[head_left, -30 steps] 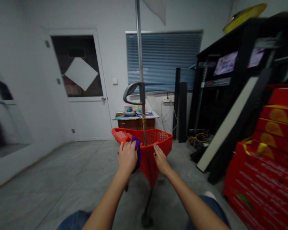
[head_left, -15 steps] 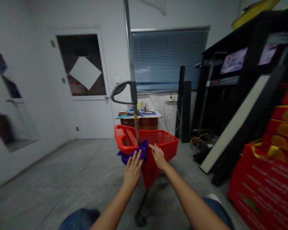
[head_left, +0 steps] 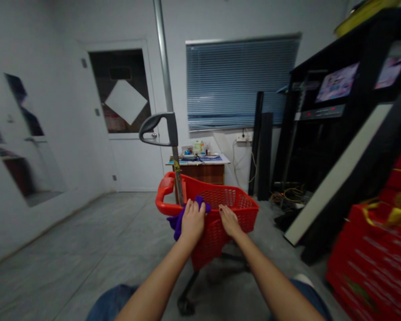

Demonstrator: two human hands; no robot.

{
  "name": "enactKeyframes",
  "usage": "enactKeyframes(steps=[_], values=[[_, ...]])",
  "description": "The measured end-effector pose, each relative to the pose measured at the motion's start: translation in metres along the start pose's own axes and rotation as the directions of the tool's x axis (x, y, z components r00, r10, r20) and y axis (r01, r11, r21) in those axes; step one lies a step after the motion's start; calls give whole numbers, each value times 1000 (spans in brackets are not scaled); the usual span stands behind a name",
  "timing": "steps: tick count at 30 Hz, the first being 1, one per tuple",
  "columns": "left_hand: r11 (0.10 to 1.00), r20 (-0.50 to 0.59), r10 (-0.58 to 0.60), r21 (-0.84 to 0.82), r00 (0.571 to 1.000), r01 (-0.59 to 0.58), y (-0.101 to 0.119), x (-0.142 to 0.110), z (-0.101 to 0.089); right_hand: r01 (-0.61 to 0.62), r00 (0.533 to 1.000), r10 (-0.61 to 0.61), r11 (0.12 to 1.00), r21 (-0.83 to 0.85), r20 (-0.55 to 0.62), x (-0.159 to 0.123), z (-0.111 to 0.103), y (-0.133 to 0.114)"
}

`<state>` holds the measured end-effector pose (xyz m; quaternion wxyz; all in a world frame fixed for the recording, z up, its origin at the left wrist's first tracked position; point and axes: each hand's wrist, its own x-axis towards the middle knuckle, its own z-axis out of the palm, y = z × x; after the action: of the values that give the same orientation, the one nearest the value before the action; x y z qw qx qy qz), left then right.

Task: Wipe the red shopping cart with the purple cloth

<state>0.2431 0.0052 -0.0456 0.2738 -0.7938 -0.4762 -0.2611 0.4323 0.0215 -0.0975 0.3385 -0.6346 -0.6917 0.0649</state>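
A red plastic shopping basket on wheels [head_left: 235, 203] stands on the grey floor in front of me, with a metal pole and grey handle [head_left: 157, 129] rising from its left end. My left hand [head_left: 193, 219] presses a purple cloth [head_left: 177, 220] onto the basket's near rim, fingers curled over the cloth. My right hand [head_left: 229, 220] lies on the rim just to the right, fingers stretched over the edge. My knees in blue jeans show at the bottom.
Stacked red cartons [head_left: 377, 249] fill the right side, with a black rack [head_left: 337, 111] and a leaning white board [head_left: 334, 178] behind. A small wooden table [head_left: 200, 169] stands under the blinds [head_left: 240, 82]. A white door [head_left: 127, 120] is at the back left.
The basket has turned and shifted right, and its pole leans further left. My left hand with the cloth slid along the near rim; my right hand stayed on the rim.
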Motion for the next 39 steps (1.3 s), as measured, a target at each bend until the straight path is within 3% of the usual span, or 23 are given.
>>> enactKeyframes(steps=[3,7,9,15,19,24,26,30,33,39], values=[[999,96,-10,-47,995,14,2,12,0,24,999,-22,999,-37,42,-5,-1,0],[990,190,126,-91,974,-111,-6,18,0,62,995,-57,996,-68,78,-11,1,-9],[991,168,127,-65,978,-117,-20,14,-2,75,994,-68,994,-76,90,-12,1,-12],[998,10,-54,41,998,54,-63,-7,-5,95,991,-83,990,-109,108,-13,0,-15],[997,63,-71,13,995,71,-45,-8,7,46,997,-39,993,-110,67,-15,7,-21],[994,183,69,-92,981,-53,-19,6,13,62,996,-54,991,-121,70,-16,13,-24],[994,193,81,-85,978,-66,-28,10,6,63,996,-55,990,-124,67,-16,13,-23],[998,138,-44,39,989,39,-61,8,-7,80,993,-68,990,-113,100,-15,10,-15],[997,97,-67,40,993,63,-70,2,-2,85,994,-76,989,-118,72,-17,10,-8],[998,109,-31,-52,994,36,-27,-1,26,42,999,-39,988,-150,24,-21,16,-7]])
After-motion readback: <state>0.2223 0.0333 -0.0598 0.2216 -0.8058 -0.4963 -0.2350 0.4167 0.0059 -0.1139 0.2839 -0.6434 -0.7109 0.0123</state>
